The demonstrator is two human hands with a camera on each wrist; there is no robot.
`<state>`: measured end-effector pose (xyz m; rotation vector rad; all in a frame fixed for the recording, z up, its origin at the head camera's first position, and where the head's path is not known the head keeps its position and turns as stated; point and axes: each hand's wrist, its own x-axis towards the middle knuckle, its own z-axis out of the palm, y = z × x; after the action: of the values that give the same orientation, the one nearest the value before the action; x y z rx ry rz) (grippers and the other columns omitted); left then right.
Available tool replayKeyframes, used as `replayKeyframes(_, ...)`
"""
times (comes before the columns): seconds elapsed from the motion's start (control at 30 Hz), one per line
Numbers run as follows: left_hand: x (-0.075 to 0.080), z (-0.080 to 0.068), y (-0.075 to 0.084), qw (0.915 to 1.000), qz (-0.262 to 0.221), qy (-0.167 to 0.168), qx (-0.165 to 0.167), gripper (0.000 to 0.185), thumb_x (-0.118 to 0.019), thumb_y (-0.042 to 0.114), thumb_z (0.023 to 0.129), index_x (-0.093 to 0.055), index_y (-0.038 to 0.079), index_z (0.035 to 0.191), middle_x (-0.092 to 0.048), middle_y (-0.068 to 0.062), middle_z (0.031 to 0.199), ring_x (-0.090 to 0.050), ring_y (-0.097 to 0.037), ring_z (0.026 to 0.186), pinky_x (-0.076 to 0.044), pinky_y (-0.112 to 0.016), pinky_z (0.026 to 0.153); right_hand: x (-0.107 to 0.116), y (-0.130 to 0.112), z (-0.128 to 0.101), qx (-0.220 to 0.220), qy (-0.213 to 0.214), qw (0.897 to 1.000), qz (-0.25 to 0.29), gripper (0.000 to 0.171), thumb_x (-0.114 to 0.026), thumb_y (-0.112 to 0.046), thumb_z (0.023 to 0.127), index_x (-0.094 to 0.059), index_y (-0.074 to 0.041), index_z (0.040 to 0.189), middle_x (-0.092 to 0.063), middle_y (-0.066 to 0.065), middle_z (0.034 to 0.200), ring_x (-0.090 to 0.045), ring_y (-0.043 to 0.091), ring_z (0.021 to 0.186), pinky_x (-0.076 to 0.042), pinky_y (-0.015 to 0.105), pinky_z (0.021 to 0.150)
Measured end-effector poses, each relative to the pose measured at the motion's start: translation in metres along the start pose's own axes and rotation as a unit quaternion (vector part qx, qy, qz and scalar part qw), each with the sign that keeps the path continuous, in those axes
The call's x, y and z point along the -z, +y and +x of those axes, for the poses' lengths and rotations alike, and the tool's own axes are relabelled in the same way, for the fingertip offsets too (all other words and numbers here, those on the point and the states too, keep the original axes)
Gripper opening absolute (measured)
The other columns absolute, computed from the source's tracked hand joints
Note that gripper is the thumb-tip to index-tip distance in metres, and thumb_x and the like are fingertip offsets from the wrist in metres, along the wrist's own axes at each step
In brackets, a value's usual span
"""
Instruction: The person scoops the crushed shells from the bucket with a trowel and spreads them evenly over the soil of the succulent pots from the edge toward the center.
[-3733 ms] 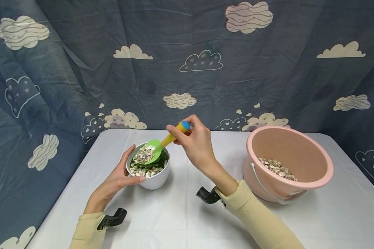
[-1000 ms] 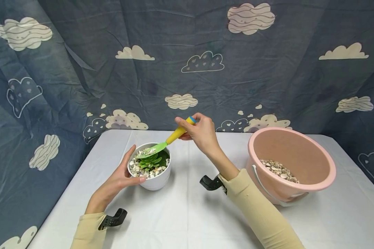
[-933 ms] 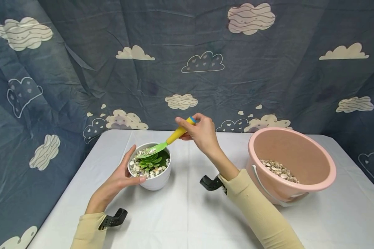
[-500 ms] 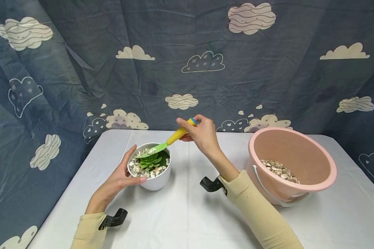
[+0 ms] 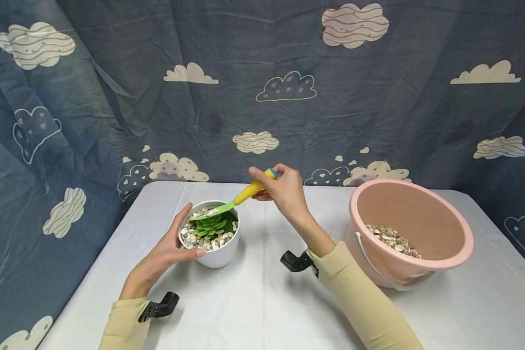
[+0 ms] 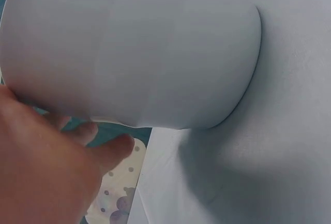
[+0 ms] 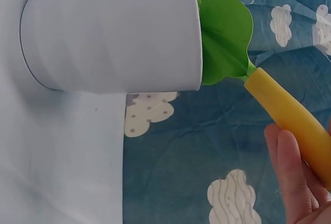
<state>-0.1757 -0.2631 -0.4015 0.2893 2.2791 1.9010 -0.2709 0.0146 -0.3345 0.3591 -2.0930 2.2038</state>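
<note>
Our right hand [image 5: 284,187] pinches the yellow handle of the toy scoop [image 5: 238,198], its green blade tipped over the white pot [image 5: 214,255]. Our left hand [image 5: 166,250] curls round the pot's near side, thumb along the rim, steadying it on the tabletop [image 5: 253,301].

We judge the work well along: small shells [image 5: 191,234] ring the green succulent [image 5: 211,224], though the side toward our right hand looks bare. The blade carries only a few bits now. More shells lie in the pink bucket [image 5: 420,272], well apart at our right.

Against the earliest frame, the heaped scoop has emptied and flattened lower over the pot.
</note>
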Motion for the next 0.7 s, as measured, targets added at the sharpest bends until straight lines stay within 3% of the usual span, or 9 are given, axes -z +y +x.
replayKeyframes(0.17, 0.002, -0.001, 0.000, 0.9994, -0.028, -0.021, -0.008, 0.108, -0.076, 0.010, 0.079, -0.006, 0.030, 0.159, 0.001, -0.013, 0.162, -0.014, -0.037, 0.143, -0.015, -0.056, 0.112, 0.000, 0.003, 0.000, -0.016, 0.002, 1.000, 0.015, 0.057, -0.082, -0.041, 0.079, -0.044, 0.001, 0.083, -0.071, 0.021, 0.082, -0.071, 0.033, 0.064, -0.058, 0.040, 0.061)
replayKeyframes(0.47, 0.002, -0.001, 0.001, 0.9999, -0.010, -0.011, -0.007, 0.111, -0.080, 0.010, 0.076, -0.009, 0.029, 0.159, -0.001, -0.015, 0.162, -0.013, -0.038, 0.144, -0.012, -0.058, 0.113, 0.001, 0.008, -0.001, -0.032, 0.002, 0.999, 0.039, 0.056, -0.081, -0.041, 0.080, -0.043, 0.000, 0.082, -0.071, 0.021, 0.084, -0.071, 0.034, 0.065, -0.058, 0.040, 0.061)
replayKeyframes(0.7, 0.002, -0.001, 0.001, 0.9999, -0.004, -0.008, -0.009, 0.112, -0.081, 0.010, 0.075, -0.010, 0.029, 0.159, -0.002, -0.015, 0.162, -0.016, -0.039, 0.143, -0.013, -0.058, 0.113, 0.003, 0.016, 0.000, -0.057, 0.018, 0.995, 0.080, 0.050, -0.080, -0.038, 0.082, -0.052, 0.003, 0.089, -0.070, 0.022, 0.080, -0.071, 0.032, 0.063, -0.058, 0.037, 0.059)
